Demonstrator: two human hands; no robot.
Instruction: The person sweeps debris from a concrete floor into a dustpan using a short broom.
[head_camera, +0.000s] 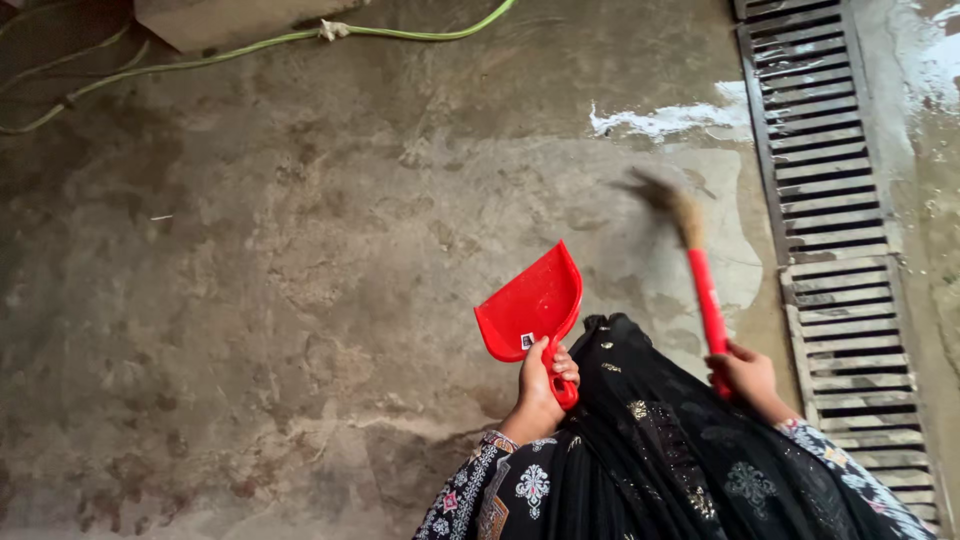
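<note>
Red dustpan (530, 305), one, left hand (540, 385) fingers clamped on its handle, one red-handled broom (700, 280) gripped by right hand (748, 375)

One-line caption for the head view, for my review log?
Left hand holds a red dustpan, right hand a red-handled broom, above a damp concrete floor beside a drain grate.

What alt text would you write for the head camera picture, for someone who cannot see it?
Seen from above, a person's left hand holds a red dustpan and the right hand a red-handled broom, blurred, over a stained concrete floor. A metal drain grate runs alongside; a green hose lies beyond.
</note>
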